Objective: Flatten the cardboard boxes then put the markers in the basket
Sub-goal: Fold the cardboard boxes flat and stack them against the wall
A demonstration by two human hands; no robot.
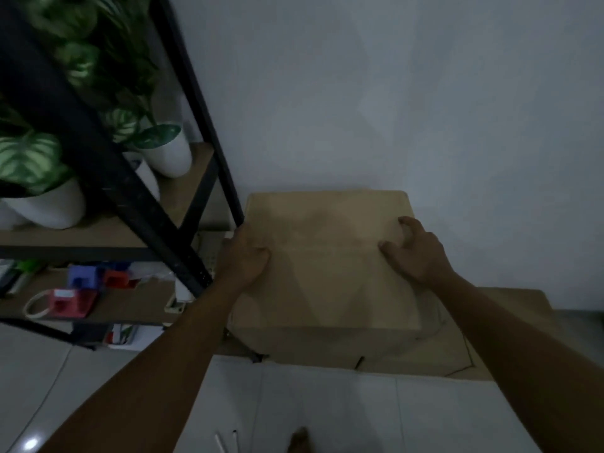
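Observation:
A brown cardboard box [327,273] stands against the white wall, on top of flattened cardboard [474,348] lying on the floor. My left hand [245,256] grips the box's left edge, fingers curled round it and thumb on the top face. My right hand [415,250] holds the right side of the top panel, fingers curled over its far right edge and thumb pressed on the face. Two thin white sticks, perhaps markers [227,443], lie on the floor tiles at the bottom edge. No basket is identifiable.
A black metal shelf rack [157,230] stands close on the left, its post touching the box's corner. It carries white plant pots [170,155] above and small red and blue items [81,289] below. White tiles [327,403] spread in front. A foot [299,441] shows at the bottom.

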